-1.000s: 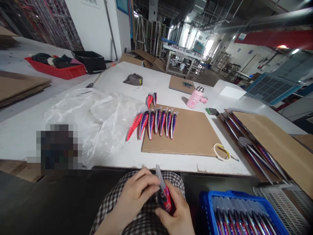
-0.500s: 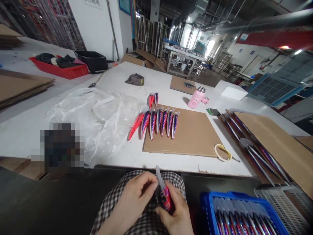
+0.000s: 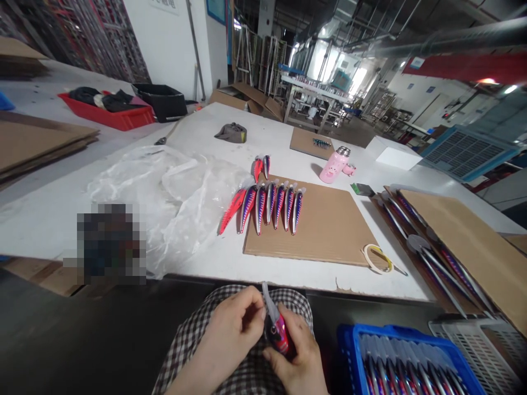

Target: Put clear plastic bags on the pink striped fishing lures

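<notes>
Bottom centre: my right hand (image 3: 297,348) grips a fishing lure (image 3: 276,333) | left hand (image 3: 236,323) nearly pinched at its clear lip (image 3: 269,302) | lower right: blue basket (image 3: 411,334)

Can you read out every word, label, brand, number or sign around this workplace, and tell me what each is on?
None reads clearly.
Sign on the white pillar: dark characters, cut off by the picture's top edge.
Pale sign on the red band: too small.
Blue sign on the far wall: too small.
Pink bottle: faint print, no words readable.
</notes>
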`<action>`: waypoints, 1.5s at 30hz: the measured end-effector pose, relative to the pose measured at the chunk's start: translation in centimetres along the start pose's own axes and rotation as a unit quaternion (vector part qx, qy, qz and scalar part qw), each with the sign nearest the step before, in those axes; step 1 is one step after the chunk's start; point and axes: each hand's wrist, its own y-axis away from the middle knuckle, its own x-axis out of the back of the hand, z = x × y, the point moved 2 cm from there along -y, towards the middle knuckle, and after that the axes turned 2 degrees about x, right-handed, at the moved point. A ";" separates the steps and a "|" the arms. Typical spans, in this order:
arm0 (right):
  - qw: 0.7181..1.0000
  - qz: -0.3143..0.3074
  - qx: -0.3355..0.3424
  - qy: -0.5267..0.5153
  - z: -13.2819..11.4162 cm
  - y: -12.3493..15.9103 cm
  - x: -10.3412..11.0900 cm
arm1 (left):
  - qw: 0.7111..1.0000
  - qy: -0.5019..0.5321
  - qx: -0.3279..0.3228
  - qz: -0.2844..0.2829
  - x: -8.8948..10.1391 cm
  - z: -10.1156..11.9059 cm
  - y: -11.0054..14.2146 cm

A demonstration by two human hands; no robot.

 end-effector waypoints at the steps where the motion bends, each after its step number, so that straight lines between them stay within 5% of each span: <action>1: 1.000 -0.011 0.010 0.006 0.2 0.0 0.1 | 1.000 0.014 0.007 -0.009 0.1 0.0 0.0; 10: 0.999 0.010 -0.009 -0.032 0.2 -0.4 0.5 | 0.974 0.220 0.037 -0.033 -0.3 -0.5 0.4; 23: 0.992 -0.025 0.010 -0.120 1.6 0.1 0.3 | 0.986 0.157 0.030 -0.053 -0.2 0.4 0.9; 27: 0.995 0.011 0.022 -0.095 2.3 0.7 0.4 | 0.988 0.140 -0.008 -0.058 -0.2 0.0 1.4; 33: 0.989 0.015 0.132 -0.070 1.8 0.2 1.6 | 0.980 0.168 -0.103 0.035 1.1 0.2 2.1; 36: 0.990 0.005 0.134 -0.052 1.7 0.4 1.8 | 0.971 0.157 -0.176 0.028 1.1 1.0 2.4; 45: 0.984 0.049 0.143 -0.091 0.4 0.1 2.0 | 0.960 0.159 -0.226 0.047 0.8 2.2 2.7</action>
